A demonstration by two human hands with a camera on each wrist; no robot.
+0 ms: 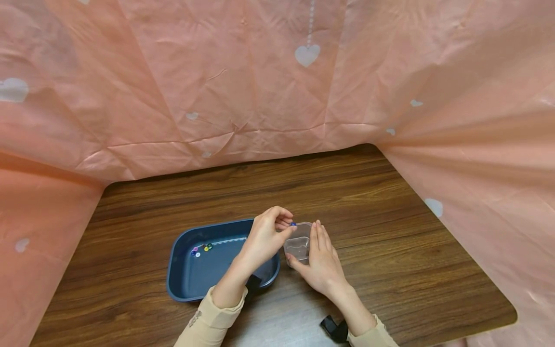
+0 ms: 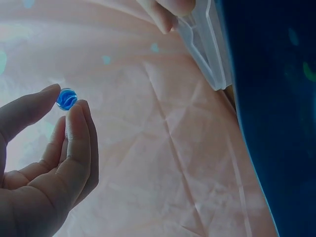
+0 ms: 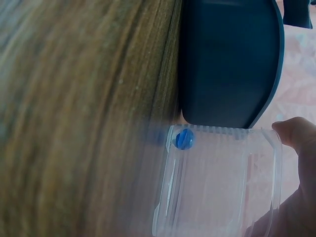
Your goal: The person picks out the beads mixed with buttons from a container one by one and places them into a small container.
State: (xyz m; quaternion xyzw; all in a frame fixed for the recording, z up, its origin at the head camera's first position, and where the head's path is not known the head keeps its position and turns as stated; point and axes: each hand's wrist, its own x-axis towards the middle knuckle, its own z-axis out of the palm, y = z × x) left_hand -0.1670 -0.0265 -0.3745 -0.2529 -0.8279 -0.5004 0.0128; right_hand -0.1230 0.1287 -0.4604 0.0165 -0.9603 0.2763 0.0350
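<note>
Between thumb and fingertip, my left hand (image 1: 264,236) pinches a blue swirled marble (image 2: 66,99); the other fingers are loosely bent. It is above the far left side of a clear plastic container (image 1: 298,246). My right hand (image 1: 323,265) holds that container, thumb at the near side and fingers along the right side. Inside, another blue marble (image 3: 184,139) shows low in a corner in the right wrist view. To the left, a dark blue tray (image 1: 178,277) holds several small coloured marbles (image 1: 206,247) near its far left part. My left forearm covers the tray's right part.
A brown wood-grain table (image 1: 390,270) bears the tray and container. Pink cloth with white hearts (image 1: 243,86) hangs behind it and along both sides. A black wrist mount (image 1: 334,328) sits at the right wrist, close to the table's near side.
</note>
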